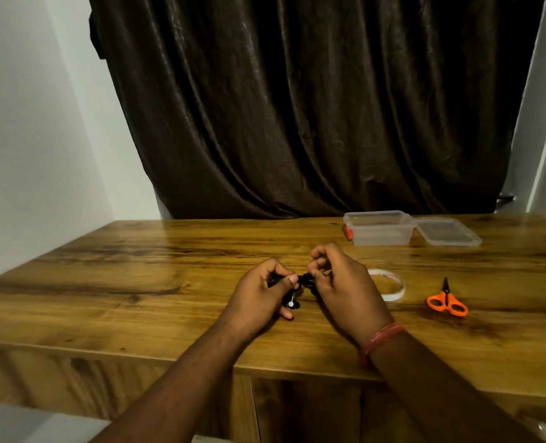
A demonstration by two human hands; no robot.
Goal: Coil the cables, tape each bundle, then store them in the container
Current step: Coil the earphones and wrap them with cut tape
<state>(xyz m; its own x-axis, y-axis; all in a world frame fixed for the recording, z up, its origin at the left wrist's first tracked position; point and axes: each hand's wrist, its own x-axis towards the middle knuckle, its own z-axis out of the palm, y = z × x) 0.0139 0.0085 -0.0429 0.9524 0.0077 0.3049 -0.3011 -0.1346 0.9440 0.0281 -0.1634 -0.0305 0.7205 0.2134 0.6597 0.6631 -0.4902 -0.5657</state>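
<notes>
Over the middle of the wooden desk point(137, 282) I see both hands close together, working a small bundle of black cable point(300, 286) between them. My left hand point(262, 292) has its grip clamped on the cable, thumb pressed over the top and fingers curled beneath, with a small plug end showing just under the thumb. My right hand point(339, 282) pinches the other side of the same cable with its fingertips, the remaining fingers curled in; a red thread band sits on that wrist. How neatly the cable is coiled I cannot tell, since the fingers hide most of it.

Just beyond my right hand lies a roll of white tape point(390, 287), flat on the desk, and further right orange-handled scissors point(447, 300) lie closed, blades pointing away from me. Near the far edge stands the clear plastic container point(379, 228), open, with its lid point(447, 231) lying flat, touching its right side. A dark brown curtain point(313, 107) hangs behind the desk
</notes>
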